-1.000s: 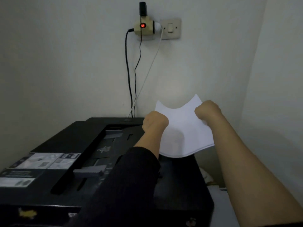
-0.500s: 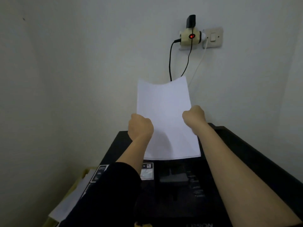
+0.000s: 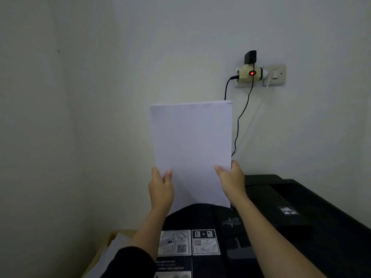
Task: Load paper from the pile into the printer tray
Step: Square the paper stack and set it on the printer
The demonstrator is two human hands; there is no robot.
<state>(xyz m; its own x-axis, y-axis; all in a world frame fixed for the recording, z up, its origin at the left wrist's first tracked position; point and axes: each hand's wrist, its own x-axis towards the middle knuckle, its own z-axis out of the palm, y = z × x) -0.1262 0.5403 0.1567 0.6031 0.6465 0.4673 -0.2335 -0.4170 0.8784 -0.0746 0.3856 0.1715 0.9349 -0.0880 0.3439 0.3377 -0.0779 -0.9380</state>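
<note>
A thin stack of white paper (image 3: pixel 191 145) stands upright in the air above the black printer (image 3: pixel 281 227), facing me. My left hand (image 3: pixel 160 189) grips its lower left edge, thumb on the front. My right hand (image 3: pixel 230 180) grips the lower right edge the same way. The sheet's bottom edge hangs just over the printer's top, near the instruction stickers (image 3: pixel 188 242). The paper pile (image 3: pixel 112 251) lies low at the left of the printer, partly hidden by my left sleeve.
A wall socket with an adapter and a red light (image 3: pixel 252 73) sits up right of the paper, with black and white cables (image 3: pixel 240 121) hanging down behind the printer. Bare walls close in at the left and back.
The paper has gone from bent and low over the printer to flat, upright and higher. Both hands shifted to its lower edges, and my view has turned left.
</note>
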